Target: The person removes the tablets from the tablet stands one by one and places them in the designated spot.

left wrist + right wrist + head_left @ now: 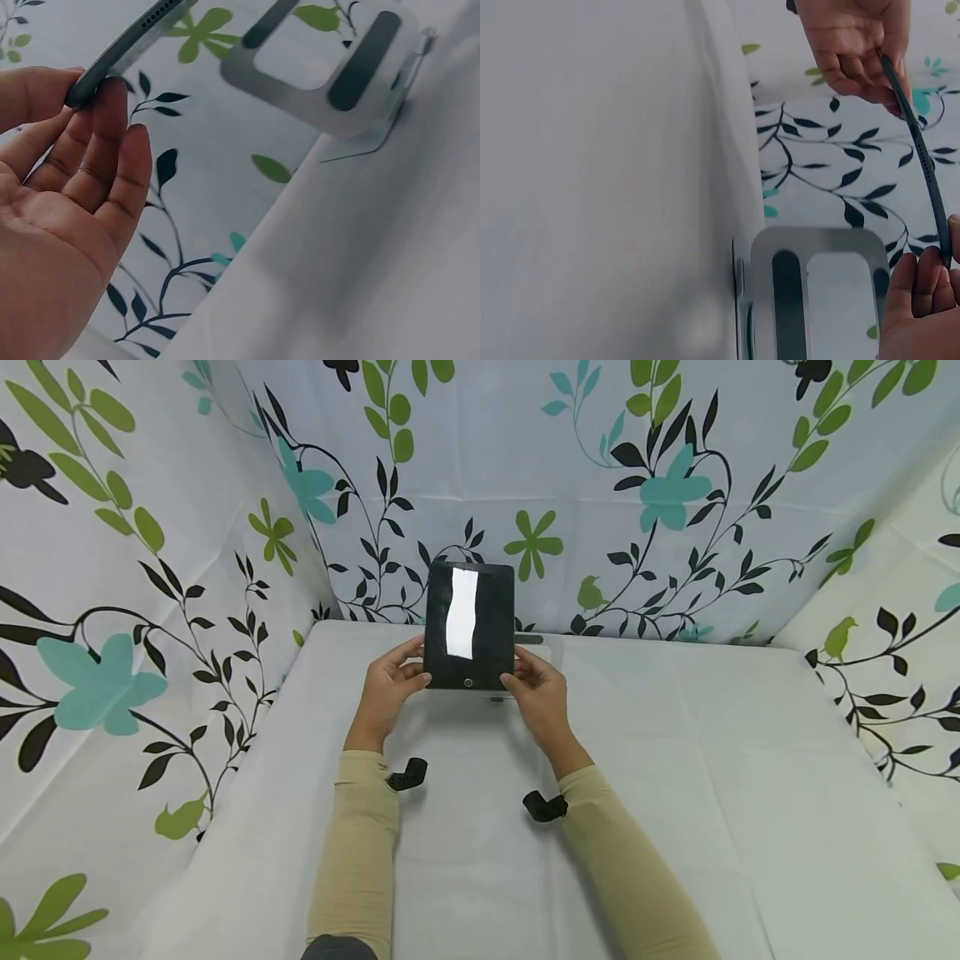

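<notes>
A black tablet (491,627) with a round home button is held upright, its dark glossy screen toward me. My left hand (386,693) pinches its lower left corner, thumb in front and fingers behind. At the opposite lower corner, my right hand (542,697) grips it the same way. From the side, the tablet (924,161) shows as a thin edge with small holes. Behind and below it stands a silver stand (821,240) with dark pads, apart from the tablet (124,56) in the left wrist view. In the head view the tablet hides most of this stand (529,639).
The stand is on a table (675,793) under a white cloth, near its back edge. A curtain (480,468) printed with leaves and flowers hangs behind and at both sides. Black wrist cameras (408,774) stick out from the sleeves.
</notes>
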Action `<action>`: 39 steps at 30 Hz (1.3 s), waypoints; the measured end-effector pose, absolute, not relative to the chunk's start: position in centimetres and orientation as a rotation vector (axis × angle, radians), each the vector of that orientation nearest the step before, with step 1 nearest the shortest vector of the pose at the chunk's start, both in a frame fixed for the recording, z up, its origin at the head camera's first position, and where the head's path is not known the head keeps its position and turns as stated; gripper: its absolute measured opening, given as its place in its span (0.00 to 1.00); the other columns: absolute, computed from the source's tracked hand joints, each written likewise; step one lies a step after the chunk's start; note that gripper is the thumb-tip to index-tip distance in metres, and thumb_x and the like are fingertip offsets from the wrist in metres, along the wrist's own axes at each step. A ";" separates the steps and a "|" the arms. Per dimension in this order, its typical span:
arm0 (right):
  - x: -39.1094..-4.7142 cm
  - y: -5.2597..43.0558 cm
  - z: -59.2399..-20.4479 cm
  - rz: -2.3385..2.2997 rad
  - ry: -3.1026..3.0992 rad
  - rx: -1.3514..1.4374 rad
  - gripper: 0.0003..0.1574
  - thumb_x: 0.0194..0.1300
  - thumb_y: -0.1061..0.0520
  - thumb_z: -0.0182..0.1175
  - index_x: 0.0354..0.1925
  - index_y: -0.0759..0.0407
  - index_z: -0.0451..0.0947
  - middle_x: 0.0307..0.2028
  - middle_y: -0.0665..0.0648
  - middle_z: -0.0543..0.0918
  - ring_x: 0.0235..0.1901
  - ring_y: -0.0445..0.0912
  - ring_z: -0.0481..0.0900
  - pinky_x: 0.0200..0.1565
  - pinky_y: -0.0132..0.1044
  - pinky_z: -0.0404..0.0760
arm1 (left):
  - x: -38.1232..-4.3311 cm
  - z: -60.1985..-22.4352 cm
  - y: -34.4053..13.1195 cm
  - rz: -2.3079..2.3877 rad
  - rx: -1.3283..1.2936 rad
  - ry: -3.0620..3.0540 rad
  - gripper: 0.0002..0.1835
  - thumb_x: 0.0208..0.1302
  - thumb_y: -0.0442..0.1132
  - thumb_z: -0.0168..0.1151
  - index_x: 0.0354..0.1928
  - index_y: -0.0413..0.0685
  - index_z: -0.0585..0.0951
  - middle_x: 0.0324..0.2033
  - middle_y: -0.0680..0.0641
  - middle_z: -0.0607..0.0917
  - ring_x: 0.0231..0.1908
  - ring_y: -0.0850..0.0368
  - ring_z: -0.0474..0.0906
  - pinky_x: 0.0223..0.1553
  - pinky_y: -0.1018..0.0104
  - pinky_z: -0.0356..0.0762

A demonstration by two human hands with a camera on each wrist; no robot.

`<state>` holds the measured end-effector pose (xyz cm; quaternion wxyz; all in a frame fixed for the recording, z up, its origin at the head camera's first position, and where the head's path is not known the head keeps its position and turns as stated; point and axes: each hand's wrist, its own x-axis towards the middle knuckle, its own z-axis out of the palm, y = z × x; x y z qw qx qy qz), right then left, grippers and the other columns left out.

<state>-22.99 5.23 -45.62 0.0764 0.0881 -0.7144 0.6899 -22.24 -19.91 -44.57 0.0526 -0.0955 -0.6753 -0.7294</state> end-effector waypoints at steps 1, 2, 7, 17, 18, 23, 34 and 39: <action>-23.0 4.9 -45.5 2.077 -2.145 0.270 0.31 0.65 0.66 0.68 0.66 0.62 0.76 0.48 0.62 0.82 0.46 0.40 0.79 0.51 0.23 0.81 | -22.2 -44.4 -20.3 -2.216 -0.282 -2.055 0.34 0.62 0.18 0.60 0.72 0.41 0.72 0.53 0.49 0.78 0.50 0.59 0.83 0.49 0.75 0.83; -23.0 4.5 -45.4 2.087 -2.150 0.276 0.32 0.65 0.66 0.67 0.67 0.62 0.76 0.49 0.62 0.82 0.46 0.41 0.79 0.52 0.24 0.81 | -22.1 -44.2 -20.6 -2.216 -0.268 -2.058 0.34 0.62 0.18 0.60 0.72 0.41 0.72 0.53 0.49 0.78 0.50 0.60 0.83 0.49 0.75 0.83; -23.3 2.9 -45.1 2.121 -2.211 0.300 0.34 0.66 0.65 0.67 0.69 0.61 0.74 0.52 0.63 0.82 0.48 0.43 0.79 0.54 0.27 0.81 | -21.9 -43.7 -22.4 -2.293 -0.171 -2.025 0.34 0.63 0.17 0.58 0.72 0.39 0.71 0.52 0.50 0.78 0.47 0.61 0.83 0.48 0.76 0.82; -23.8 0.8 -45.4 2.164 -2.282 0.332 0.35 0.66 0.65 0.67 0.70 0.61 0.72 0.50 0.59 0.82 0.46 0.43 0.78 0.48 0.26 0.79 | -21.9 -43.6 -24.3 -2.345 0.018 -2.029 0.34 0.65 0.18 0.56 0.73 0.37 0.69 0.52 0.51 0.76 0.46 0.63 0.81 0.45 0.78 0.81; -23.9 0.7 -45.5 2.173 -2.287 0.328 0.35 0.66 0.65 0.67 0.70 0.61 0.72 0.50 0.59 0.81 0.46 0.43 0.78 0.48 0.26 0.79 | -21.9 -43.6 -24.4 -2.345 0.034 -2.028 0.33 0.65 0.18 0.56 0.73 0.37 0.69 0.52 0.51 0.76 0.46 0.63 0.81 0.45 0.78 0.81; -23.8 0.2 -46.1 2.247 -2.306 0.300 0.37 0.66 0.67 0.65 0.71 0.61 0.70 0.52 0.58 0.80 0.49 0.43 0.76 0.50 0.28 0.79 | -21.7 -43.9 -24.9 -2.317 0.087 -2.073 0.33 0.66 0.19 0.56 0.73 0.36 0.68 0.51 0.51 0.76 0.44 0.64 0.80 0.44 0.79 0.80; -23.7 -1.2 -47.8 2.234 -2.425 0.172 0.36 0.69 0.64 0.64 0.73 0.59 0.68 0.57 0.56 0.79 0.54 0.45 0.76 0.55 0.32 0.80 | -21.3 -45.5 -25.6 -2.316 0.239 -2.082 0.32 0.69 0.22 0.55 0.74 0.38 0.67 0.50 0.53 0.76 0.43 0.66 0.79 0.45 0.78 0.81; -23.4 -1.7 -48.6 2.261 -2.443 0.136 0.36 0.70 0.64 0.63 0.73 0.60 0.68 0.59 0.58 0.78 0.57 0.46 0.76 0.60 0.36 0.79 | -21.0 -46.6 -25.7 -2.287 0.325 -2.114 0.32 0.69 0.22 0.56 0.75 0.40 0.67 0.50 0.53 0.77 0.42 0.67 0.79 0.45 0.78 0.80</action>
